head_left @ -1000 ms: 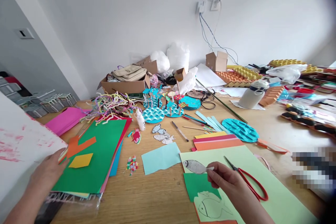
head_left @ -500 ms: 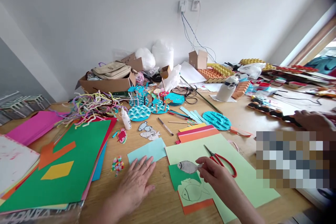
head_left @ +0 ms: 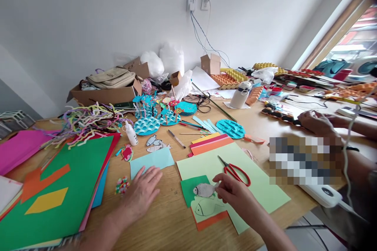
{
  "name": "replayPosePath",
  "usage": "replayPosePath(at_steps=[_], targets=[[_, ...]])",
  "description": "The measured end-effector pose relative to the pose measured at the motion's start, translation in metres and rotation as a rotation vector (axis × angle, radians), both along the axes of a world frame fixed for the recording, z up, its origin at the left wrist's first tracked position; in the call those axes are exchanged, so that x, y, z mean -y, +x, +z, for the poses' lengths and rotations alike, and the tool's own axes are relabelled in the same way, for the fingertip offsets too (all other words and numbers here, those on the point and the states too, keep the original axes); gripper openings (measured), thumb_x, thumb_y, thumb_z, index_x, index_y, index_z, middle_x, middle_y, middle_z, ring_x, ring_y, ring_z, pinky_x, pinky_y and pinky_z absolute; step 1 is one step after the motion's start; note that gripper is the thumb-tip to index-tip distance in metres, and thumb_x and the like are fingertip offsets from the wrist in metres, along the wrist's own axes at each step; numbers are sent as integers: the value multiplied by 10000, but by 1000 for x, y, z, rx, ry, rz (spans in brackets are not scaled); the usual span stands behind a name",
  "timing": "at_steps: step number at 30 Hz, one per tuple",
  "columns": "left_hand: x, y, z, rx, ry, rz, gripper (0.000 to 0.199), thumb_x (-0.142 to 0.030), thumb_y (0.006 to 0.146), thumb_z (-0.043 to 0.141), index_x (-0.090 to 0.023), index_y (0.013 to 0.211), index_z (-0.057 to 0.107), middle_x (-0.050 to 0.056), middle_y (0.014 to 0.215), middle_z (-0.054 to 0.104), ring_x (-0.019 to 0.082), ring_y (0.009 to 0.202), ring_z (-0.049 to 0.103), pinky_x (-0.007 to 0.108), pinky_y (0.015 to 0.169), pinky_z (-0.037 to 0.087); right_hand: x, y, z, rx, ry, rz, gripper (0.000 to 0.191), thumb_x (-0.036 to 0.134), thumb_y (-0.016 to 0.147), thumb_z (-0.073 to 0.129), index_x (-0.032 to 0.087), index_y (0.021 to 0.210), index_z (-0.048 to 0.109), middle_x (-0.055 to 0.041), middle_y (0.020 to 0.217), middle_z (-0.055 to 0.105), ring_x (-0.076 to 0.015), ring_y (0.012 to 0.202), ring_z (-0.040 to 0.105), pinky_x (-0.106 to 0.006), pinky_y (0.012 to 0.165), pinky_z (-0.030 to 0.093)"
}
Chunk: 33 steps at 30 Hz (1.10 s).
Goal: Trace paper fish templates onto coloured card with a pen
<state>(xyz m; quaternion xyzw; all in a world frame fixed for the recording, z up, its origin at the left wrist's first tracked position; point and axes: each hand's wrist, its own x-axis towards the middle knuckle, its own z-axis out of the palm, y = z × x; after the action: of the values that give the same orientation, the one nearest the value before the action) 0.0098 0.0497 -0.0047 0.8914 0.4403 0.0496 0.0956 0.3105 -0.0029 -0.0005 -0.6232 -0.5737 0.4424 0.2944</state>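
Observation:
My left hand (head_left: 144,188) lies flat with its fingers stretched out, the fingertips over the near edge of a light blue paper (head_left: 153,160). Between the thumb and fingers of my right hand (head_left: 231,193) is the tail of a grey paper fish cutout (head_left: 204,190). The cutout is over a green paper piece (head_left: 187,195); I cannot tell if it touches. Just below is a light green paper with a drawn fish outline (head_left: 207,208), on top of an orange piece (head_left: 210,221). Red-handled scissors (head_left: 235,172) lie beyond my right hand on a large pale green sheet (head_left: 259,192).
A glue bottle (head_left: 131,135), grey fish cutouts (head_left: 154,144) and a pen (head_left: 177,139) lie ahead. Coloured sheets (head_left: 85,180) and pipe cleaners (head_left: 97,119) fill the left. Another person's hands (head_left: 318,123) work at a dark egg-carton strip (head_left: 284,117) near a white power strip (head_left: 321,194).
The view has turned right, so things sit farther left. My right hand has brought the fish cutout slightly nearer me over the green piece. The other person's hands show more fully.

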Motion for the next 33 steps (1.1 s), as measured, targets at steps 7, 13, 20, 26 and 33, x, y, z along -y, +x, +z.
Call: replayPosePath(at_steps=[7, 13, 20, 26, 33], targets=[[21, 43, 12, 288, -264, 91, 396, -93, 793, 396, -212, 1139, 547, 54, 1147, 593, 171, 1057, 538, 297, 914, 421, 0, -3, 1, -34, -15, 30, 158, 284, 747, 470, 195, 868, 519, 40, 582, 522, -123, 533, 493, -250, 523, 408], [6, 68, 11, 269, -306, 57, 367, -120, 760, 518, -189, 1120, 539, 54, 1114, 563, 182, 1063, 491, 279, 920, 373, 0, 14, 2, 85, 68, -81, 173, 307, 741, 483, 201, 867, 537, 28, 601, 530, -139, 557, 492, -264, 533, 398], [-2, 100, 13, 120, -297, 61, 334, -266, 670, 686, -154, 961, 565, 82, 1029, 538, 266, 995, 454, 372, 852, 371, 7, 24, 0, 132, 130, -152, 170, 301, 740, 489, 200, 868, 535, 26, 605, 528, -139, 557, 475, -269, 537, 378], [-12, 105, 15, 54, -344, 67, 342, -275, 605, 746, -157, 861, 552, 71, 922, 550, 271, 928, 461, 355, 781, 371, 5, 14, -3, 46, 121, -133, 182, 318, 747, 486, 201, 881, 522, 29, 609, 505, -142, 575, 474, -271, 551, 389], [-7, 106, 17, 151, -392, 64, 161, -130, 634, 637, -192, 697, 502, 30, 860, 539, 225, 888, 457, 291, 724, 339, -3, 4, 1, -19, 132, -123, 164, 315, 736, 514, 200, 852, 528, 38, 590, 495, -132, 563, 456, -264, 539, 369]])
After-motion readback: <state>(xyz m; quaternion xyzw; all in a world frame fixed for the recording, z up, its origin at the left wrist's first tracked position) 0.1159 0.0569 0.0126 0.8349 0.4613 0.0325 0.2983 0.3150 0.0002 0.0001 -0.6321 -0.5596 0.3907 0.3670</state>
